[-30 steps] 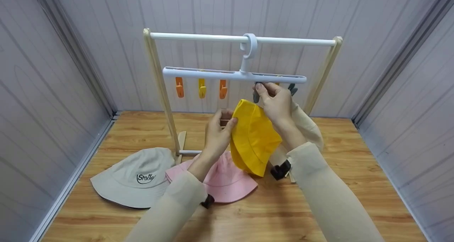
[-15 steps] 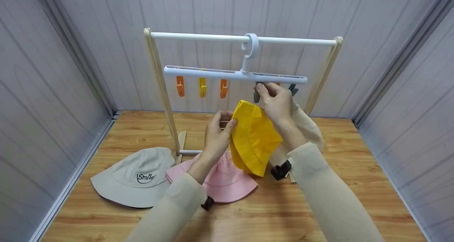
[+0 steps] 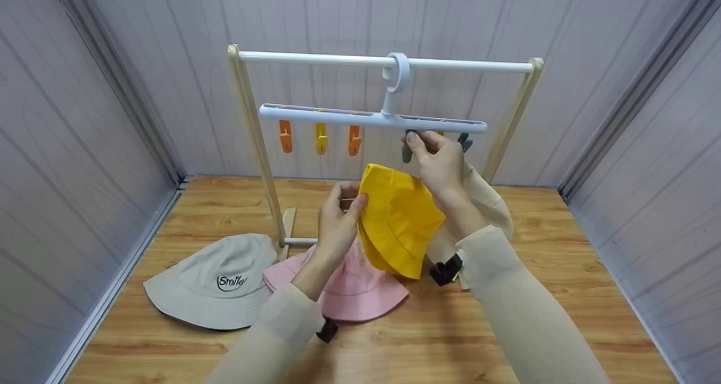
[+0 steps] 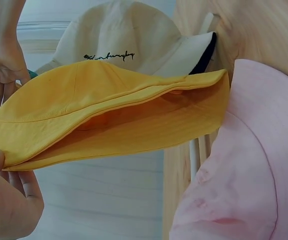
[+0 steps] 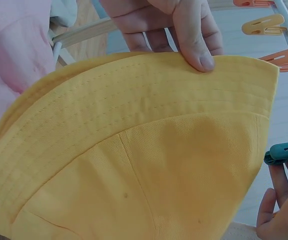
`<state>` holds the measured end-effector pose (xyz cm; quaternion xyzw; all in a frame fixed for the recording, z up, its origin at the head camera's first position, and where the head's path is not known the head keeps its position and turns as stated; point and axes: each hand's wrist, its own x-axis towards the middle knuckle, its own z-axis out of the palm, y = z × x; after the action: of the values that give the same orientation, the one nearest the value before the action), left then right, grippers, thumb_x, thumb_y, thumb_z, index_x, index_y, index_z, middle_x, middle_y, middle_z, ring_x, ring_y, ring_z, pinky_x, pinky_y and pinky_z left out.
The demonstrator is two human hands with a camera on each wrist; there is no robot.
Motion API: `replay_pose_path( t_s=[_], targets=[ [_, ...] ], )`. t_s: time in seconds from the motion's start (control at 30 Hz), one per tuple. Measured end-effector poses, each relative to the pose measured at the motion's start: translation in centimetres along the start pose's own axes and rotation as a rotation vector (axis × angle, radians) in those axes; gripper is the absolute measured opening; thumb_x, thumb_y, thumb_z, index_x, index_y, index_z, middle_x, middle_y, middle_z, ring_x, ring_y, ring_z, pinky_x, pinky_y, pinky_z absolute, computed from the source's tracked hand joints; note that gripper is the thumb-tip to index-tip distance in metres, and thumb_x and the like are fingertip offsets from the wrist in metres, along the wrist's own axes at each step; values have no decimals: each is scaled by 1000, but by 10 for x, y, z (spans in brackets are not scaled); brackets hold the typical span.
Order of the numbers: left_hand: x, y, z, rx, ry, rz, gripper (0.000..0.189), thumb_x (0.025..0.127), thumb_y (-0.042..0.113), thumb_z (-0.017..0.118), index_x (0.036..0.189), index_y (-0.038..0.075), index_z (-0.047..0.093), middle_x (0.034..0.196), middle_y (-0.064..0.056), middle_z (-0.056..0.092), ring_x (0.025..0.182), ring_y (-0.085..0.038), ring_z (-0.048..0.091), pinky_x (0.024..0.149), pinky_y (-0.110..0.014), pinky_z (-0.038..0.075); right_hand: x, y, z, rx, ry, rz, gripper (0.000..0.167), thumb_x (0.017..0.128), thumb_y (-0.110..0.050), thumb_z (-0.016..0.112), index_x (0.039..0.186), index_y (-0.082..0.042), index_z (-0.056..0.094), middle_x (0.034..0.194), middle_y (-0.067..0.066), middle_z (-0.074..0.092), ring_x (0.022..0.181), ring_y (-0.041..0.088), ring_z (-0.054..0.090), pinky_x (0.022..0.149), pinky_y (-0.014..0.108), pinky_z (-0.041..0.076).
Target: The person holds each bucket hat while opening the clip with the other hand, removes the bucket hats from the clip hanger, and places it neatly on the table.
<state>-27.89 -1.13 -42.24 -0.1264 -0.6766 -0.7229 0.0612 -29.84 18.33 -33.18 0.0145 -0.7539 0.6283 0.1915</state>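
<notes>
Yellow hat (image 3: 400, 220) held below a white hanger (image 3: 332, 116) over a wooden table (image 3: 507, 327), between panelled walls (image 3: 169, 29).
Its brim is pinched by the left hand (image 3: 341, 220); a dark green clip (image 3: 406, 152) is gripped by the right hand (image 3: 444, 167). A pink hat (image 3: 366, 299) is partly covered by the left arm (image 3: 281, 322), beside a grey hat (image 3: 219, 271). Lettering (image 4: 109, 56) on a cream hat (image 4: 118, 30), partly behind the right arm (image 3: 529, 305), is shown only by the left wrist view.

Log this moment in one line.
left fingers: pinching yellow hat by brim; right fingers: pinching green clip; yellow hat: unclipped; pink hat, gray hat: on table
</notes>
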Motion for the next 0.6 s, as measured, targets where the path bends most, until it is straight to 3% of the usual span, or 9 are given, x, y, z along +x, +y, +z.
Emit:
replay_pose_path(
  t_s=[0.4,0.6],
  targets=[
    [-3,-3,-6,-27,20,-45,18,105,9,65,123,6,64,116,-9,64,104,-23,62,90,-29,55,-1,1,0,-5,-1,-14,33,108,-24,64,132,-3,73,123,12,75,113,19,68,106,30,53],
    [-5,-5,-8,-28,23,-38,17,105,8,66,122,5,63,116,-10,64,105,-24,61,91,-29,54,-1,1,-1,-18,-4,-8,36,108,-27,64,134,-3,72,124,12,75,114,18,67,107,30,52]
  ],
)
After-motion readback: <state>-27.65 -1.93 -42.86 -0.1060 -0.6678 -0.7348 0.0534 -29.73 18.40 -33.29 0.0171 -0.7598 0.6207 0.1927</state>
